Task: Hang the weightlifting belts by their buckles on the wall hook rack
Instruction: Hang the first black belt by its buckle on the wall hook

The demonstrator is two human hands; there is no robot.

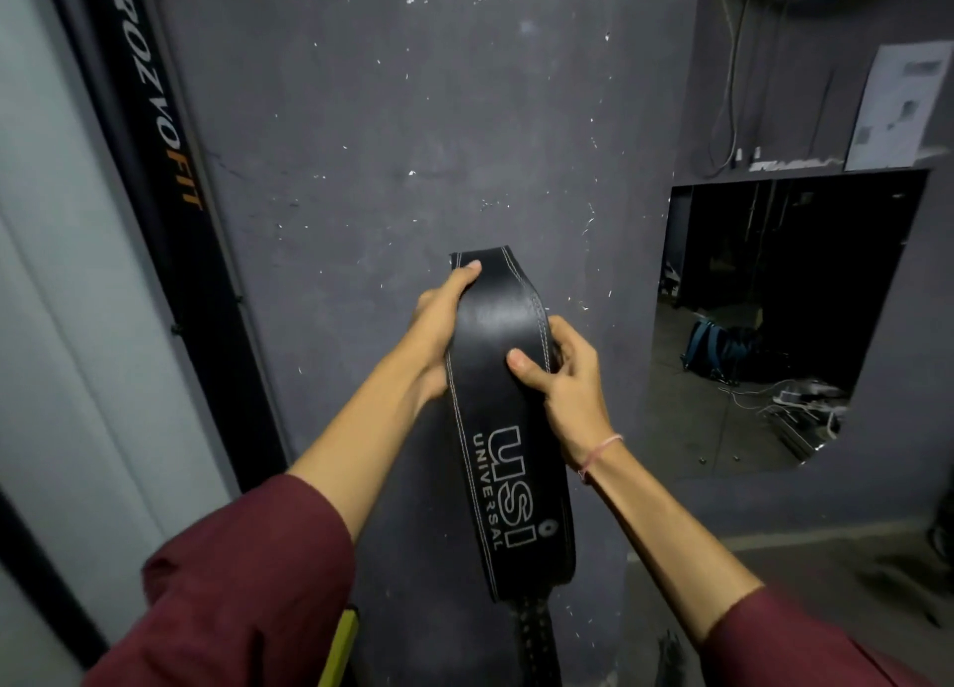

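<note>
belt [508, 418]: I see its long axis upright, against the wall [361, 144]
left hand [439, 335]: grips its upper left edge
right hand [568, 376]: pinches its right edge
buckle, hooks: unseen

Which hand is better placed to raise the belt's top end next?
Left, probably. The left hand grips the belt near its top fold; the right hand holds its right edge lower down. Where it should hang is out of view.
</note>
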